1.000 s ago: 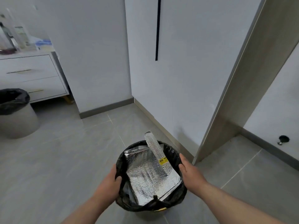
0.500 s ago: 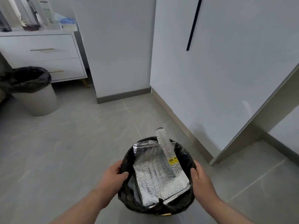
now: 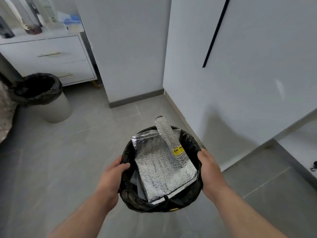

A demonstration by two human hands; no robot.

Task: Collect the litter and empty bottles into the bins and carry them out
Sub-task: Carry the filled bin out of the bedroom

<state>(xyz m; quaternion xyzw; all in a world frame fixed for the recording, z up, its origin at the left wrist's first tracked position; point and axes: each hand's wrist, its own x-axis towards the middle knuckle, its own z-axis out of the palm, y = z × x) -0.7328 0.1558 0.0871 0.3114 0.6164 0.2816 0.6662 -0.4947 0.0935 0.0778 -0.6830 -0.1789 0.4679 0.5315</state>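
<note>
Lower centre: left hand [image 3: 111, 179] and right hand [image 3: 210, 170] clasp the rim of the bin [image 3: 192, 201], apparently lifted, its foil bag [image 3: 159, 169] protruding and liable to slide out if tilted; second bin [image 3: 54, 107] upper left.

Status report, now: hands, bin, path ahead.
Left hand and right hand grip opposite sides of the bin. Foil bag sticks out the top. Second bin on the floor, ahead left.
</note>
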